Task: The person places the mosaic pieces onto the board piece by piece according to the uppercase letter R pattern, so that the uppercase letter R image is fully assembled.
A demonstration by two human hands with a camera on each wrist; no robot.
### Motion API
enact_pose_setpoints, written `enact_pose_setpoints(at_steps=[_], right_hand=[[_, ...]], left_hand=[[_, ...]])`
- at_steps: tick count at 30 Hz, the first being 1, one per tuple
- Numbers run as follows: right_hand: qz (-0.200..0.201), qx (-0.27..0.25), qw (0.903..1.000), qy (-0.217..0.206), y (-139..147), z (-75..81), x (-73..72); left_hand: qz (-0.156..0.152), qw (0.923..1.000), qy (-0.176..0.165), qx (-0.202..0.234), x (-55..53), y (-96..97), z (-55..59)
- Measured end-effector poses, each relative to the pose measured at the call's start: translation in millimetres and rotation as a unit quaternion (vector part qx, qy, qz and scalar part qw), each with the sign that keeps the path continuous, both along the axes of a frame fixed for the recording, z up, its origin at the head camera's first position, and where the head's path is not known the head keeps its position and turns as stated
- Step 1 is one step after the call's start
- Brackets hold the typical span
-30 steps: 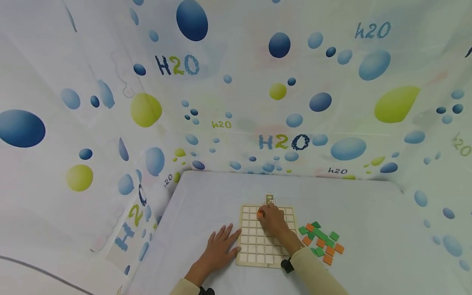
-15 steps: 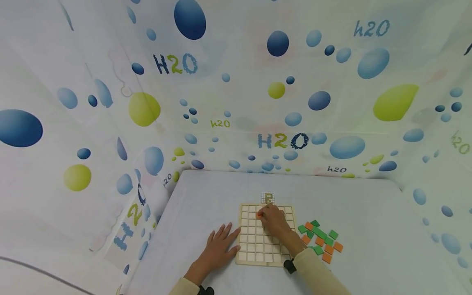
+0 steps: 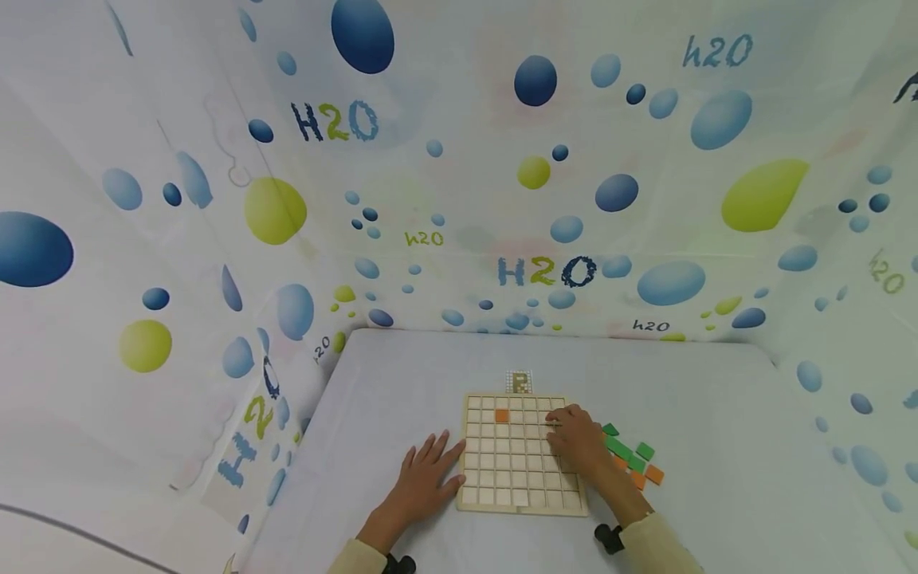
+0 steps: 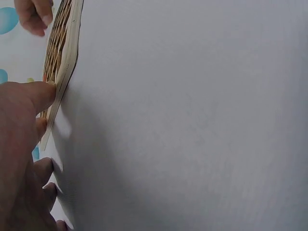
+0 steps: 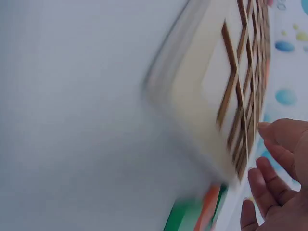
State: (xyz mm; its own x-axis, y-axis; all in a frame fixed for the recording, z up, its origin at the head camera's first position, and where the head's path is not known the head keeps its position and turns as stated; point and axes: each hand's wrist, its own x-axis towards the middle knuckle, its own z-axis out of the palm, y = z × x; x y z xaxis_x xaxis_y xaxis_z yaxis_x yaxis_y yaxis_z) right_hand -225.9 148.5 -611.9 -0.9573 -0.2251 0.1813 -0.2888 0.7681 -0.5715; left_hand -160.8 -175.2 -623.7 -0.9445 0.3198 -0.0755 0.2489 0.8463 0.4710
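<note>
1. Head view: an orange tile sits in the gridded board, second row from the far edge, third column from the left; it looks flat and square, so I would leave it alone.
2. Head view: the left hand lies spread, touching the board's left edge; light pressure there should keep the grid from sliding.
3. Head view: the right hand is over the board's right side, fingers loosely bent, no tile visible in it; a tile is best pinched by opposite edges and lowered level between the ridges.
4. Head view: green and orange loose tiles lie right of the board on the tabletop; the right forearm hides some; a patterned card lies just beyond the board's far edge, in plain sight for counting cells.
5. Left wrist view: the left thumb rests against the rim, fingers apart; nothing is gripped.
6. Right wrist view: the fingers are relaxed and slightly parted, holding nothing visible; the raised rim stands between tiles and cells, so lift clear of it; blur hides finer detail.
</note>
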Motion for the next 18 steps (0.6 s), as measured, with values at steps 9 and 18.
enact_pose_setpoints(at_steps=[9,18], right_hand=[[-0.063,0.027,0.9956,-0.065,43.4,-3.6,23.4],[-0.087,0.039,0.9942,-0.049,56.1,-13.1,11.3]], left_hand=[[0.003,1.0,-0.007,-0.002,2.8,-4.3,-3.9],[-0.007,0.9999,-0.009,0.004,-1.4,-5.0,-4.0]])
